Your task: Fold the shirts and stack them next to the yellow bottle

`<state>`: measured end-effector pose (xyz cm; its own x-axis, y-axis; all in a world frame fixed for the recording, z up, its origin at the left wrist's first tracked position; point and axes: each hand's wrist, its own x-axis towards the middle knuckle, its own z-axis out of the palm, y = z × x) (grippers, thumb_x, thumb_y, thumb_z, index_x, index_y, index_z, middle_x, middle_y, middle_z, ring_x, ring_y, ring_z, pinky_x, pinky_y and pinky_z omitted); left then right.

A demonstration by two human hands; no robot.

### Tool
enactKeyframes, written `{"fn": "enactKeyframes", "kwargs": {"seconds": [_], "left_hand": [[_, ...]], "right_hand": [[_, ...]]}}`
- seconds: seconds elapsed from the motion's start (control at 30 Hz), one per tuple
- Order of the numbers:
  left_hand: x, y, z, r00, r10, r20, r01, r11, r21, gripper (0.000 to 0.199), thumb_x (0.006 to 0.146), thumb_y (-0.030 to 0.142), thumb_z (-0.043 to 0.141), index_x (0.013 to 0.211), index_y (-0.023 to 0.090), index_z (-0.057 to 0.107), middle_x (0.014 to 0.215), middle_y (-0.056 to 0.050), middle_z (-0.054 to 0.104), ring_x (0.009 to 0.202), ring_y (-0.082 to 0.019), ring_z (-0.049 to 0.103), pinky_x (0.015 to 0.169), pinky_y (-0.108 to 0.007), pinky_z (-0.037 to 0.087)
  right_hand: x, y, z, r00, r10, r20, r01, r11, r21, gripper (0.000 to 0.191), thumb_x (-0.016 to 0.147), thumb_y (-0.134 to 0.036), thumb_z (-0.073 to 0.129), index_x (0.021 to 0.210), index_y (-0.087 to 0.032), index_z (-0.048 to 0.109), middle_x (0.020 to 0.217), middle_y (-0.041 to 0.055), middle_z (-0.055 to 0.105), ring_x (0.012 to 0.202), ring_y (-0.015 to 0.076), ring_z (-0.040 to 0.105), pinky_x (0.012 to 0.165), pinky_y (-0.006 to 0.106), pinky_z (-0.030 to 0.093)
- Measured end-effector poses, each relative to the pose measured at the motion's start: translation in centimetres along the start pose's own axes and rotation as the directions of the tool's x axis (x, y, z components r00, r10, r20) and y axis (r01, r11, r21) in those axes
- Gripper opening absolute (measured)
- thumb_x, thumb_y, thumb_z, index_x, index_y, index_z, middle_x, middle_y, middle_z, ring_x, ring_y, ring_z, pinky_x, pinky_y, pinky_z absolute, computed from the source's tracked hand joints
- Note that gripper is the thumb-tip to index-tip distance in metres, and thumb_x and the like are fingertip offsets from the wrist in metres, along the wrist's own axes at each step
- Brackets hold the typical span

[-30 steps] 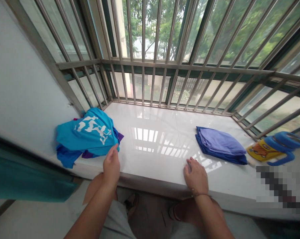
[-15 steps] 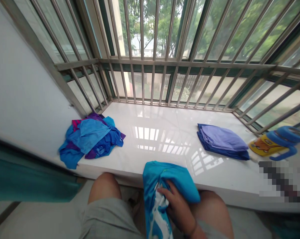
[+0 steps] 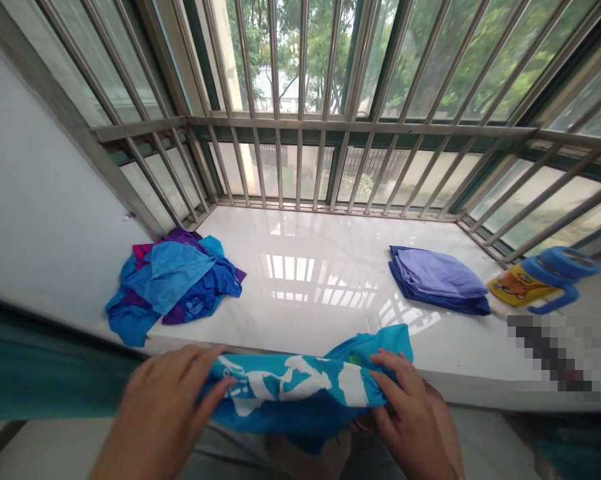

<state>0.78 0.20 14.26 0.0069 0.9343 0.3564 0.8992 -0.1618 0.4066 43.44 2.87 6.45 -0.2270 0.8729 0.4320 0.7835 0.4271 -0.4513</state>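
A turquoise garment (image 3: 300, 383) with a white print, perhaps a T-shirt, is stretched sideways over my lap, at the front edge of the white sill. Its left end is pinched between the thumb and fingers of my left hand (image 3: 168, 400). My right hand (image 3: 410, 400) grips the other end, thumb below and fingers on top. Beyond my right fingers, a plain turquoise part of the cloth (image 3: 393, 340) rests over the sill's edge. The lower folds hang down, and part of them is in shadow.
On the glossy white sill (image 3: 310, 313), a crumpled heap of blue and purple clothes (image 3: 180, 280) lies left. Folded lavender and navy clothes (image 3: 438, 280) lie right, beside a yellow and blue handled bottle (image 3: 535, 280). A pixelated dark object (image 3: 550, 353) is nearer. Metal bars (image 3: 300, 127) line the window.
My left hand has come into view and taken the garment's left end. The cloth went from hanging bunched in my right hand to being stretched crosswise. My right hand has moved right.
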Motion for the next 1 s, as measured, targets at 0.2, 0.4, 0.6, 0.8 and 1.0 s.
{"fn": "enactKeyframes", "kwargs": {"seconds": [0.2,0.4,0.6,0.8,1.0], "left_hand": [[-2.6,8.2,11.2,0.843,0.418,0.339,-0.28,0.879,-0.386,0.074,0.097,0.036,0.072,0.166,0.047,0.049,0.131,-0.007,0.082,0.117,-0.033,0.08,0.112,-0.048,0.063],[-0.7,9.0,6.7,0.868,0.26,0.424,0.009,0.844,-0.537,0.027,0.089,0.035,0.078,0.115,0.039,0.082,0.102,-0.001,0.086,0.091,-0.028,0.082,0.081,-0.034,0.067],[-0.1,6.2,3.0,0.947,-0.26,0.188,0.318,0.69,-0.65,0.036,0.101,0.058,0.062,0.109,0.032,0.086,0.11,-0.003,0.086,0.102,-0.029,0.08,0.086,-0.034,0.068],[-1.5,4.4,8.1,0.927,-0.015,0.376,0.19,0.88,-0.436,0.041,0.099,0.035,0.065,0.138,0.034,0.079,0.134,-0.009,0.081,0.124,-0.034,0.076,0.113,-0.05,0.06],[-2.7,9.0,11.2,0.787,0.284,0.548,0.095,0.822,-0.562,0.087,0.077,0.038,0.091,0.159,0.039,0.061,0.163,-0.008,0.063,0.149,-0.038,0.061,0.132,-0.057,0.042]], "right_hand": [[0.5,-6.8,1.2,0.909,-0.386,0.156,0.345,0.908,0.237,0.023,0.105,-0.025,0.063,0.123,-0.034,0.074,0.097,0.0021,0.078,0.091,0.0226,0.074,0.119,0.053,0.051],[0.4,-6.4,1.1,0.945,-0.111,0.308,-0.02,0.92,0.391,0.031,0.094,-0.037,0.078,0.123,-0.029,0.069,0.105,0.0048,0.074,0.093,0.0227,0.071,0.082,0.031,0.059],[-0.2,-4.6,2.1,0.849,0.07,0.524,-0.409,0.715,0.567,0.021,0.106,-0.04,0.059,0.117,-0.025,0.07,0.127,0.0085,0.074,0.117,0.0257,0.071,0.103,0.037,0.058],[-0.1,-5.1,1.7,0.839,0.43,0.333,-0.535,0.541,0.649,0.043,0.107,-0.069,0.051,0.106,-0.029,0.068,0.099,0.0031,0.074,0.093,0.0241,0.068,0.086,0.032,0.061],[2.6,-9.2,-0.3,0.812,-0.031,0.583,-0.419,0.664,0.619,0.04,0.111,-0.061,0.05,0.112,-0.026,0.068,0.105,0.0035,0.075,0.092,0.0203,0.067,0.087,0.03,0.055]]}}
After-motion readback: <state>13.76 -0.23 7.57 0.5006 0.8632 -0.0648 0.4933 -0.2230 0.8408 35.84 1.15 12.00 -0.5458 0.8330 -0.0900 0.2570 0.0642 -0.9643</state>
